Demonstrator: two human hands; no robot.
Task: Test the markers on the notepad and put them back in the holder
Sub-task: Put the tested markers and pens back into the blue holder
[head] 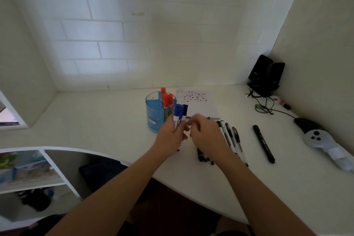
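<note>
While the left hand [170,132] gripped capped markers [179,110] just right of the holder [154,113], right hand [206,133] blurred farther right, its fingers' hold unclear.

The left hand [170,134] and right hand [206,134] are bare, on equally bare forearms [122,184].
</note>
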